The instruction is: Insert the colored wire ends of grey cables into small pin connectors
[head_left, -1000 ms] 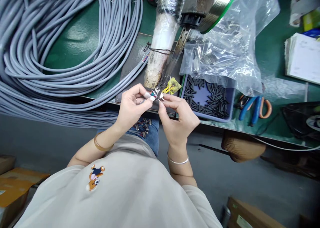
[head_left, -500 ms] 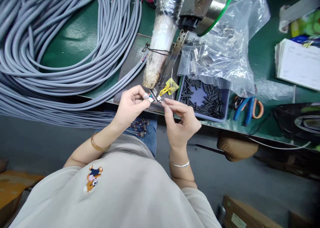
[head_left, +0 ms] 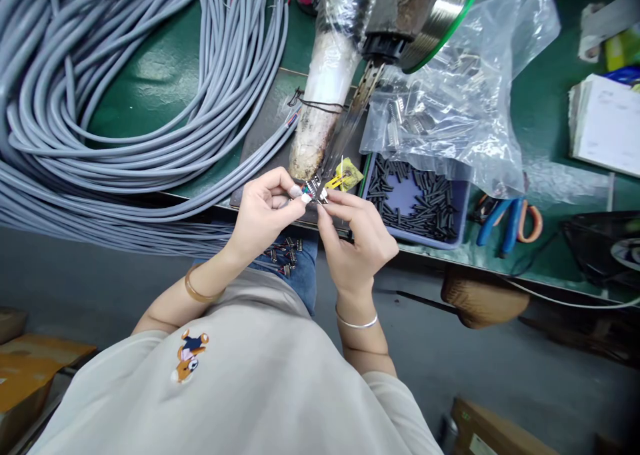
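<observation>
My left hand (head_left: 265, 205) pinches thin coloured wires (head_left: 308, 190) between thumb and forefinger. Opposite it, the fingertips of my right hand (head_left: 357, 232) are closed on a small metal connector (head_left: 323, 194), partly hidden by the fingers. The two hands almost meet at the table's front edge. Right above them, the narrow tip of a soldering iron (head_left: 333, 158) points down at the wires and connector. Its upper part carries a spool of solder wire (head_left: 445, 22) with a green rim. A yellow tag (head_left: 349, 174) lies just behind my right fingertips.
Grey cables (head_left: 150, 135) lie coiled at left. A wrapped white tube (head_left: 325, 75) stands beside the iron. To the right are a purple tray (head_left: 463, 232) of short black tubes, a clear bag (head_left: 480, 108) of connectors, pliers (head_left: 510, 225) and a paper pad (head_left: 607, 122). Several wired connectors (head_left: 287, 255) rest on my lap.
My right fingertips have moved slightly left, bringing the connector closer to the wires in my left hand and under the iron's tip. The view has shifted a little.
</observation>
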Tool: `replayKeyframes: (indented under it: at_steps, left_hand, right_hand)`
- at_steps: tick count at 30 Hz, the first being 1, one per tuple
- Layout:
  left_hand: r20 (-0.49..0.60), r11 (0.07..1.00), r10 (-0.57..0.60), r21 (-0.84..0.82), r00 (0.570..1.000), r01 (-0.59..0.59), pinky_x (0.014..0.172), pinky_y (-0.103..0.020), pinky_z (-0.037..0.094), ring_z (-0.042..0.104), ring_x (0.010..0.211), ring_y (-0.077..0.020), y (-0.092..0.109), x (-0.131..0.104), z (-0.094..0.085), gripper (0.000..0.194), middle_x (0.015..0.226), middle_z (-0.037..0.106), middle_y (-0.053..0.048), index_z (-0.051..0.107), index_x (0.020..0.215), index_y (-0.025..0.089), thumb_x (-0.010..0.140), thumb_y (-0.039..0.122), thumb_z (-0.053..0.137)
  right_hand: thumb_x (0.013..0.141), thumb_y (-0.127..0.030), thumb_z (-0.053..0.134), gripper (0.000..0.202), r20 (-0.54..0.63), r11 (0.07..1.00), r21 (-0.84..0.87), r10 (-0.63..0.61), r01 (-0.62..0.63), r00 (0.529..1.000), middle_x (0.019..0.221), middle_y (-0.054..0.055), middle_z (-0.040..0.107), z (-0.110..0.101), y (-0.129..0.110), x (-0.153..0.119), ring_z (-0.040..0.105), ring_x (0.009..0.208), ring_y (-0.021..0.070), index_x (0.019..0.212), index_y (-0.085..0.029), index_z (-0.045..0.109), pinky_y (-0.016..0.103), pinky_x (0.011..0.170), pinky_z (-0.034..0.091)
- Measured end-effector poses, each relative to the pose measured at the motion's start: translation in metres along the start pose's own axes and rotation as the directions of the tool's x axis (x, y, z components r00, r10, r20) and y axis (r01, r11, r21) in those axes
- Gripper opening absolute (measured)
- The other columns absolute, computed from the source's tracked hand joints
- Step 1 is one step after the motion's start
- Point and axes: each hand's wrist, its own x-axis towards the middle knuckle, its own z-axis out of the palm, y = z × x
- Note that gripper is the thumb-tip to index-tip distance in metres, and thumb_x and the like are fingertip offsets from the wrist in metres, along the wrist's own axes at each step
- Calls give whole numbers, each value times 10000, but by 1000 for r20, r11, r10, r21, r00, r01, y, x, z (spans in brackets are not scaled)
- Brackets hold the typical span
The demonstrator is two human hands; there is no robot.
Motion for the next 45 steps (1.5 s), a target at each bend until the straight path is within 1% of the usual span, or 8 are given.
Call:
replayKeyframes:
  at_steps: [22,28,30,34,37,40,42,45]
  left_hand:
    - [-9,997,-64,39,998,64,420,-159,266,340,439,-1,-9,-4,0,211,647,567,63,523,694,177,709,136,730]
    - [89,974,-95,215,991,74,500,-175,312,398,532,-38,-11,-21,-4,213,694,579,25,506,688,179,722,192,716]
    - [245,943,-144,327,959,58,505,-184,295,366,520,-36,-11,-29,-7,170,687,571,34,517,692,173,751,184,676]
    - [570,830,-245,541,785,-134,569,-197,320,414,554,-58,-17,-43,-14,102,646,568,57,576,716,166,773,87,605]
    - [696,690,-342,642,631,-334,661,-219,386,592,670,-108,-28,-51,-19,142,733,680,22,637,787,176,833,52,586]
    - [710,538,-408,695,574,-477,683,-257,420,688,758,-168,-35,-60,-21,156,842,752,-35,676,806,178,913,102,593]
    - [732,503,-349,673,585,-542,690,-269,444,706,781,-184,-34,-63,-16,167,882,759,-53,692,832,173,968,209,603]
    - [797,501,-106,560,595,-661,746,-276,493,709,830,-184,-24,-57,10,270,914,749,-62,694,907,164,1041,308,509]
  right_hand:
    - [896,-109,722,168,20,994,-66,-88,89,996,995,31,809,1,2,-7,791,889,157,910,-237,613,249,768,629]
    - [943,-162,686,91,-54,998,60,32,-28,998,888,-22,807,-16,2,-6,776,687,140,932,-242,644,244,543,587]
    - [975,-231,662,69,-266,994,112,23,7,964,817,-34,784,-26,1,7,751,598,141,909,-242,645,247,425,507]
    - [955,-495,652,227,-710,990,-53,-127,128,692,750,-53,739,-57,16,55,679,519,113,922,-271,631,268,455,460]
    - [957,-496,620,247,-521,992,-126,-91,30,849,984,11,769,-85,52,105,758,904,178,950,-252,660,345,735,552]
    - [941,-327,666,150,-257,969,-243,-17,-48,966,1052,81,721,-98,102,164,695,1199,234,872,-200,627,358,856,515]
    - [871,-112,713,121,-99,861,-463,184,-209,978,1141,138,735,-93,131,201,656,1266,213,809,-165,624,346,951,469]
    - [861,-162,707,121,89,771,-595,345,-227,934,1171,151,757,-71,161,237,663,1172,153,782,-132,621,323,1018,402]
